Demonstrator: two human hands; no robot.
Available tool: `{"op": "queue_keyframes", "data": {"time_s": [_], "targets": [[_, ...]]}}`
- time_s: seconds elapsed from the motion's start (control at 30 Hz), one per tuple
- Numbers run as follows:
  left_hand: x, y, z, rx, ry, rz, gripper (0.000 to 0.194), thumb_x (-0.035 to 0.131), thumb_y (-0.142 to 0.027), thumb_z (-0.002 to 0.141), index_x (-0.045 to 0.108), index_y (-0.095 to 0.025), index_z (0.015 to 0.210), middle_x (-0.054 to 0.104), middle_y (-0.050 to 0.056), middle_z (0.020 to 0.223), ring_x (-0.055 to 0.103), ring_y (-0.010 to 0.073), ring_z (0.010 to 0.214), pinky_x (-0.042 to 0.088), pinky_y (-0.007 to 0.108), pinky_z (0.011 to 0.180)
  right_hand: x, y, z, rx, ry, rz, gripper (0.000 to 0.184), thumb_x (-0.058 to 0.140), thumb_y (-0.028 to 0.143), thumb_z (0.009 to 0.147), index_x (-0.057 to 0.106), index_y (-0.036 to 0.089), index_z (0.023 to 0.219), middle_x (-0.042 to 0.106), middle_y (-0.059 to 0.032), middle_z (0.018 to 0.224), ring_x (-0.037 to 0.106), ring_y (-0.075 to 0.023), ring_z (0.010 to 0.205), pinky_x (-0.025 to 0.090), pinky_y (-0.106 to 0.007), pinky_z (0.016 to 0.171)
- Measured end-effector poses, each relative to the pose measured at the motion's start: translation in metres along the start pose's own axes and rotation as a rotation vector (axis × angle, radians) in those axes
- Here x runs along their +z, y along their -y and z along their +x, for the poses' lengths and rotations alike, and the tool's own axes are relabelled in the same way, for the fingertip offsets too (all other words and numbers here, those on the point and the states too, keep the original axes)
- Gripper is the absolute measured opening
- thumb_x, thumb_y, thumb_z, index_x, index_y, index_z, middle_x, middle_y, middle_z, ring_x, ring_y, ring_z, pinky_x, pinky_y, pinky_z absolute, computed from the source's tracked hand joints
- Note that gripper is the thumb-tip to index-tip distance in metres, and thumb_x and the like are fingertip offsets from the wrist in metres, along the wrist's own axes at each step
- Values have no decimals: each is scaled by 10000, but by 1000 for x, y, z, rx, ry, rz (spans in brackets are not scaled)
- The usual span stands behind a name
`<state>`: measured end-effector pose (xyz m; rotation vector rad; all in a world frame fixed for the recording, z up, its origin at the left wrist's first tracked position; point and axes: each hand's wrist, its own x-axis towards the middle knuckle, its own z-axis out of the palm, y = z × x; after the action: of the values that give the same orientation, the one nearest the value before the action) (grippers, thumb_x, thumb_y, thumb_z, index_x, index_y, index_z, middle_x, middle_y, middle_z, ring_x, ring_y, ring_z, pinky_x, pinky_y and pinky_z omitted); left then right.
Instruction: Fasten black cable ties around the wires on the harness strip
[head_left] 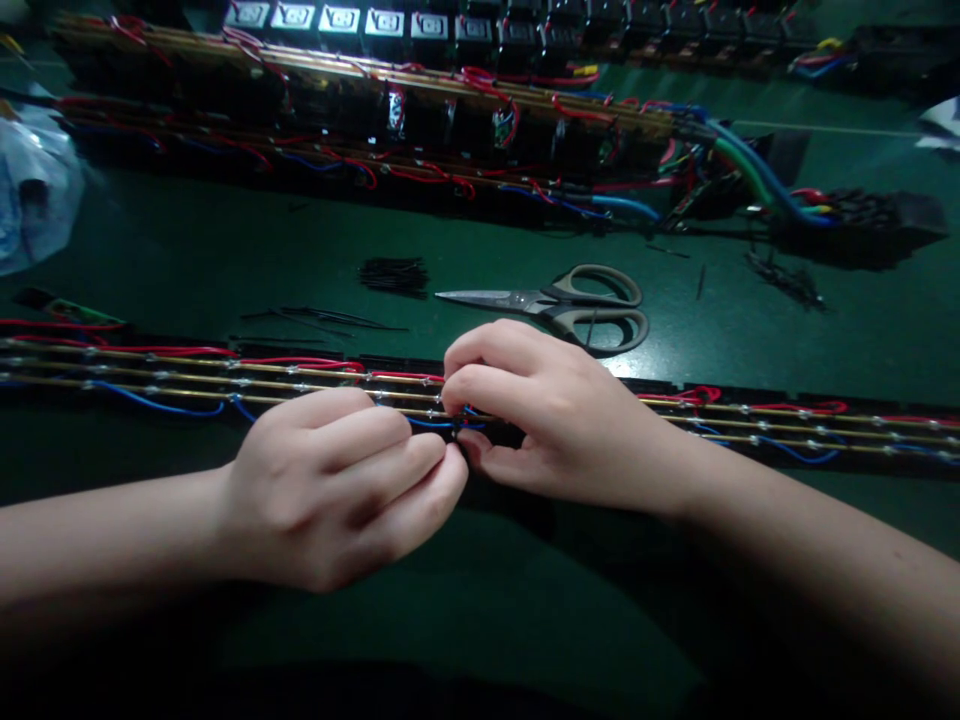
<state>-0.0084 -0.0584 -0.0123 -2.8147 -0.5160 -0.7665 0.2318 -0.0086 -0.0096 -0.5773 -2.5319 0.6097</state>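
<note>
A long black strip assembly (525, 437) with brass rods and red and blue wires runs across the table under both hands. My left hand (345, 480) is closed, its thumb and fingertips pressed together at the strip's near edge. My right hand (555, 415) curls over the rods, fingers bent and thumb at the near side, almost touching the left fingertips. A tiny black piece shows between the two hands; what each one grips is mostly hidden. Beyond the right hand lie scissors (547, 300) with grey-black handles, blades closed and pointing left.
Thin black cable ties (322, 318) and a pile of short black pieces (394, 274) lie behind the strip. More black scraps (787, 280) are at right. Larger wired assemblies (360, 120) span the back. A clear plastic bag (37, 185) sits at far left on the green table (225, 240).
</note>
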Motion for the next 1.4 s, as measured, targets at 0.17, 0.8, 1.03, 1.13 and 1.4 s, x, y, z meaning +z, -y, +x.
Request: {"op": "queue_keyframes", "data": {"time_s": [0.17,0.8,1.03,1.13,1.4], "targets": [[0,-2,3,25,-26,-9,174,650,-73,933,702,-128,1090,732,29,970,608,152,772,458,348,603,0,-1,0,-3,4,8,82,609,119,913,652,176,953,700,-125,1143,633,-220,985,522,-347,836],[-3,0,8,95,-61,-22,133,618,-95,952,729,-117,1021,793,26,828,691,156,721,569,328,616,-3,0,0,-22,34,-8,148,599,121,896,635,157,1035,698,-145,1168,625,-218,989,534,-344,835],[1,-5,14,39,41,-18,152,558,-84,990,707,-115,996,767,25,800,692,159,699,529,332,590,-3,1,1,-20,40,-9,192,598,101,870,634,149,1053,698,-145,1174,624,-222,987,533,-342,831],[1,-7,13,-52,-22,-37,120,592,-94,978,688,-136,1035,783,32,853,720,167,733,546,327,622,-3,2,0,-11,35,-15,195,599,99,871,626,159,1055,699,-134,1169,628,-222,996,531,-336,836],[-2,-12,8,-61,-26,4,173,630,-85,947,711,-127,1093,819,102,969,764,194,733,586,334,625,-1,1,1,-37,8,-49,168,616,102,867,654,113,1031,704,-140,1130,630,-221,951,524,-331,806]]}}
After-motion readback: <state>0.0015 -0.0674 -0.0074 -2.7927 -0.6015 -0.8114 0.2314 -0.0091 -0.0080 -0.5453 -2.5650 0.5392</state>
